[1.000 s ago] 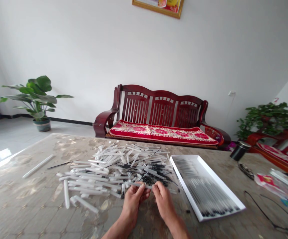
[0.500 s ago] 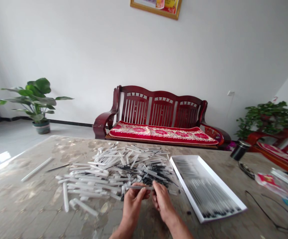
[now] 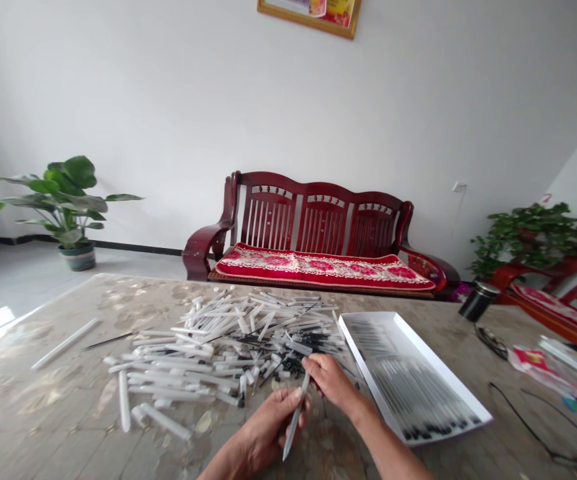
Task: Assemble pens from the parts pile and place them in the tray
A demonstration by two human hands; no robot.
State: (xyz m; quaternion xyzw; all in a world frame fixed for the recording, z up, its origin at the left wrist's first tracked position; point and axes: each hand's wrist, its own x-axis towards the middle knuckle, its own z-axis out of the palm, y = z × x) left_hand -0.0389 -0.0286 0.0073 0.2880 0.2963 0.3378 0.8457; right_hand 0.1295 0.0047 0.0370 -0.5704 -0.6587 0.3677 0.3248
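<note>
My left hand (image 3: 274,421) is closed around a grey translucent pen (image 3: 296,419), which slants with its pointed end down toward me. Right at the pen's upper end, my right hand (image 3: 332,381) has its fingers bent together beside the small black parts (image 3: 292,364). Whether these fingertips pinch the pen's end or a small part is hidden. Beyond both hands spreads a loose pile of white translucent pen barrels (image 3: 178,370), with dark refills (image 3: 313,339) among them. To the right, a shallow white box (image 3: 436,353) holds rows of pens with black ends.
The table (image 3: 68,413) has a patterned, worn-looking cover. A lone white barrel (image 3: 66,343) and a thin dark refill (image 3: 111,340) lie at the left. A black cup (image 3: 478,301), glasses (image 3: 543,423) and a red-and-clear plastic packet (image 3: 538,367) are on the right. A wooden bench (image 3: 318,220) stands behind.
The pen has turned from lying level between both hands to a steep slant in my left hand. My left hand has dropped toward me; my right hand has moved slightly up and right.
</note>
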